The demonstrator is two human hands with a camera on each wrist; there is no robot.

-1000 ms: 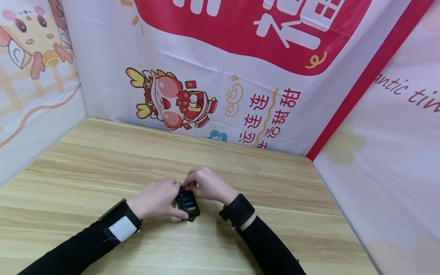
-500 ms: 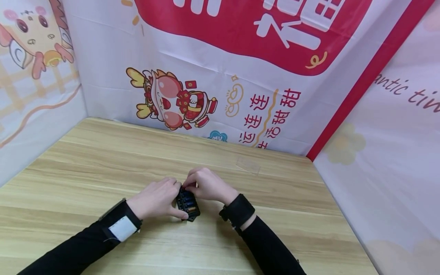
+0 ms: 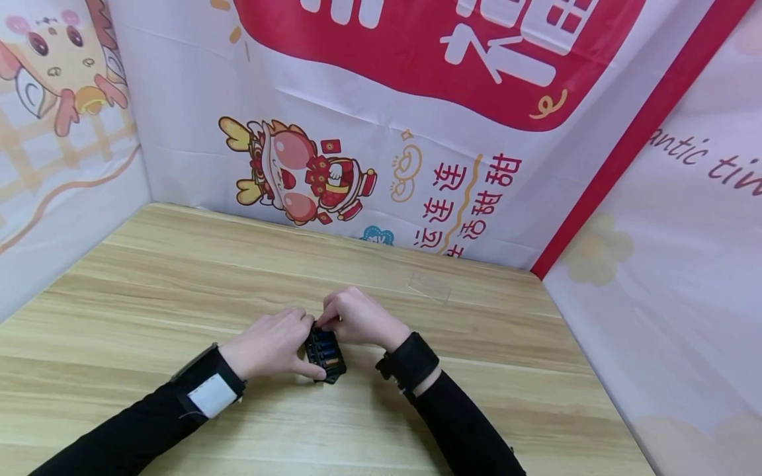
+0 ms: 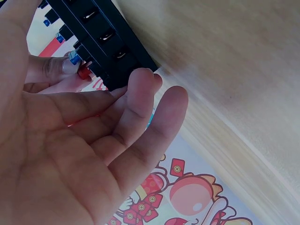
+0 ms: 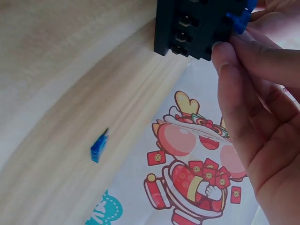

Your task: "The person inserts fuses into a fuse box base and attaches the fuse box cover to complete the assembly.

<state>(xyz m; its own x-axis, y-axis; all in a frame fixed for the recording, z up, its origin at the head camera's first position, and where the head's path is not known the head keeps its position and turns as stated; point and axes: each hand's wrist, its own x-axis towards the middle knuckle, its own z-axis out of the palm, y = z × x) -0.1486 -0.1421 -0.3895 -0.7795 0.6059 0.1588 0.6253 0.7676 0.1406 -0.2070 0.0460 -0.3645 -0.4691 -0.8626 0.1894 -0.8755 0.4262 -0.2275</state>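
Head view: I have the small black plastic block with a row of slots [image 3: 336, 373] between the hands. Left hand [image 3: 264, 345] grips it, thumb at the near end, fingers at the far end. Right hand [image 3: 360, 318] is curled over that far end, beside the left fingertips. Blue and orange inserts [image 3: 332, 362] sit beyond the left thumb.

Left wrist view: a small red plastic insert [image 4: 84, 71] shows at a right fingertip. I read that as a pinch. Outer left fingers reach past the block's end.

Right wrist view: right fingertips meet the block's end; metal shows in its openings. Can't see the red insert here, so can't confirm how deep it sits.

My take: brace both ends with the left, keep the red insert square to its slot, move it straight without twisting, and keep the left fingertips off the slot mouth.
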